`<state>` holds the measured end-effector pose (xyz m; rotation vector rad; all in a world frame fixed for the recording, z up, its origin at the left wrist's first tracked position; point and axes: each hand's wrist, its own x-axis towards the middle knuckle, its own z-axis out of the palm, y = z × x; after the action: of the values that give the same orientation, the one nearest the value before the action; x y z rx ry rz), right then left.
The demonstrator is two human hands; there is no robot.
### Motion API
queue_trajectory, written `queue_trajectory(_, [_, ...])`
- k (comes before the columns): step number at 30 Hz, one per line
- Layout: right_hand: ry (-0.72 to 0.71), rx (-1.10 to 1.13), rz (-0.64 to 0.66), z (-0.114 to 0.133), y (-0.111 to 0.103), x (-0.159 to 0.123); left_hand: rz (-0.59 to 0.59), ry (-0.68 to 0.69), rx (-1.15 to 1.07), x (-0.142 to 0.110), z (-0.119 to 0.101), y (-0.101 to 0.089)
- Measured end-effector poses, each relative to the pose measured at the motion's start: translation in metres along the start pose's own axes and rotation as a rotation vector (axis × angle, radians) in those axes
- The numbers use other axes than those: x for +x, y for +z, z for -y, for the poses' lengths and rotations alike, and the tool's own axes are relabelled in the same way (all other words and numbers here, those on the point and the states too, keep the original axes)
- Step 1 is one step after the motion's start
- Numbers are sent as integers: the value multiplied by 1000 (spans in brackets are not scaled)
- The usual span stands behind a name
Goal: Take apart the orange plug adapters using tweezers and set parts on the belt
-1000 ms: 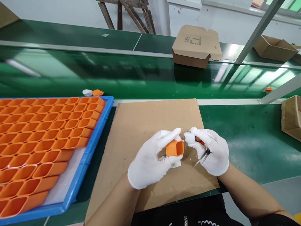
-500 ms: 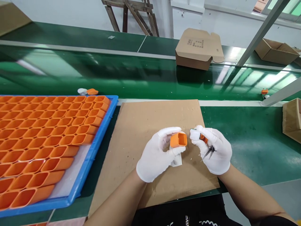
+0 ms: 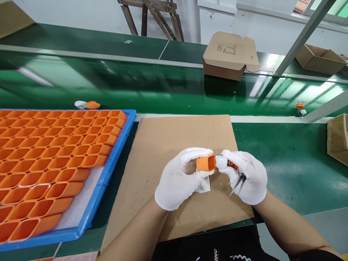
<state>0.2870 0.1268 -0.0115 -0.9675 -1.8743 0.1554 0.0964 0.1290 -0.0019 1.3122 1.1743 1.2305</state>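
My left hand [image 3: 179, 179], in a white glove, pinches an orange hollow housing [image 3: 206, 163] with its open end facing right. My gloved right hand [image 3: 246, 177] grips a small assembly with a white block [image 3: 221, 162] at its left end and an orange part behind it. The white block is right at the housing's open end; whether they touch I cannot tell. Dark pointed tweezers [image 3: 238, 184] stick out below the right fingers, tucked in the same hand. A white scrap [image 3: 203, 185] shows beneath the left fingers, over the cardboard sheet [image 3: 168, 141].
On the left, a blue tray [image 3: 102, 194] carries rows of orange housings [image 3: 58, 152]. A shiny green conveyor belt [image 3: 152, 94] runs behind, with white-and-orange pieces [image 3: 92, 104] on it. A cardboard box [image 3: 231, 54] sits on the far ledge; another [image 3: 337, 139] stands at right.
My right hand has moved left, bringing the white block up to the housing's opening. The tweezers have swung slightly. White-and-orange pieces on the belt have shifted left.
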Motion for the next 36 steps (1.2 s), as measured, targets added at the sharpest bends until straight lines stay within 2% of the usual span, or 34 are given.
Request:
queue_trajectory(4, [-31, 13, 15, 2, 0, 1, 25, 30, -11, -1, 5, -2])
queue_trajectory(10, [-51, -35, 101, 0, -1, -1, 144, -41, -126, -5, 14, -5])
queue_trajectory(17, [-62, -103, 151, 1, -2, -2, 132, 81, -36, -9, 19, -7])
queue_trajectory(22, [-70, -212, 190, 3, -6, -1, 69, 146, 20, -7, 22, -4])
queue_trajectory(26, [-100, -431, 302, 11, -9, 1, -5, 101, 20, -6, 19, 1])
queue_trajectory(30, [-56, -580, 418, 24, -6, 2, -54, 25, 0, -5, 18, 6])
queue_trajectory(36, [70, -577, 655, 30, -4, 4, -113, -165, 9, -1, 25, 10])
